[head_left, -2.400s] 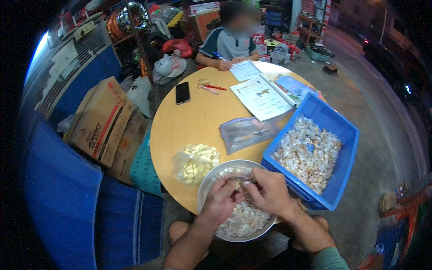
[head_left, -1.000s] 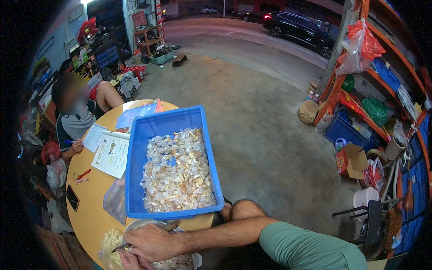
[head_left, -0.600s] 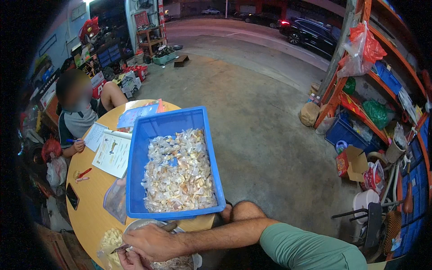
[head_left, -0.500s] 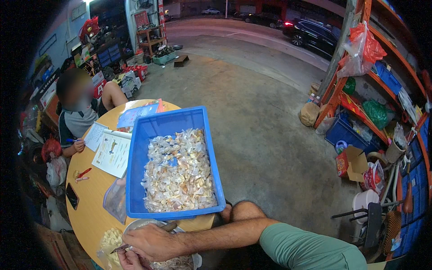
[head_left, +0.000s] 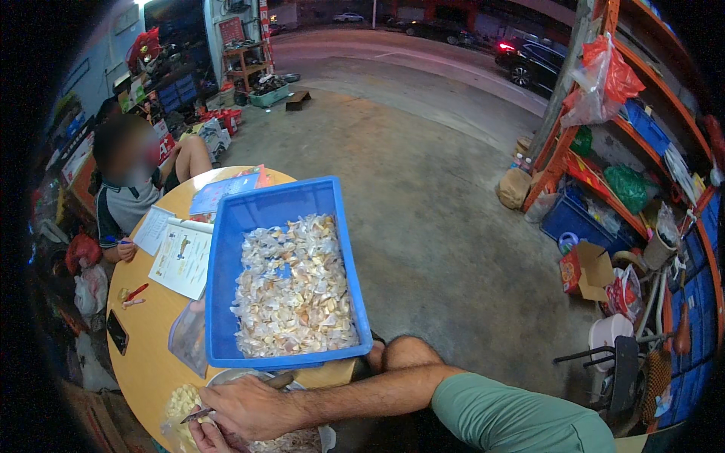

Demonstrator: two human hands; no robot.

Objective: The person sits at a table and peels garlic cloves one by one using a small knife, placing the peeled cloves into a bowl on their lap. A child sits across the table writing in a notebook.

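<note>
My right hand (head_left: pixel 253 408) is wrapped round a small knife (head_left: pixel 281 380); its brown handle sticks out behind the hand and the short blade points left over my left fingers. Low in the view, my left hand (head_left: pixel 209 438) is closed in a pinch under the blade, on a small pale garlic clove (head_left: pixel 205 419), mostly hidden. Beside both hands lies a heap of peeled garlic cloves (head_left: pixel 185 400) in a clear plastic bag. Beneath my hands is a pale bowl (head_left: pixel 226 375), partly covered, with papery skins by my wrist. Beyond it, a blue tub (head_left: pixel 214 302) holds many unpeeled cloves (head_left: pixel 298 294).
The tub stands on a round wooden table (head_left: pixel 143 340) with a phone (head_left: pixel 117 332), a red pen (head_left: pixel 136 292), a clear bag (head_left: pixel 189 340) and an open workbook (head_left: pixel 181 257). Across the table, a person (head_left: pixel 124 204) holds a blue pen. Orange shelving (head_left: pixel 563 162) rises at right.
The view has shifted slightly, so the table and tub sit a little further left. My hands keep nearly the same grip. The dark car on the road has moved right.
</note>
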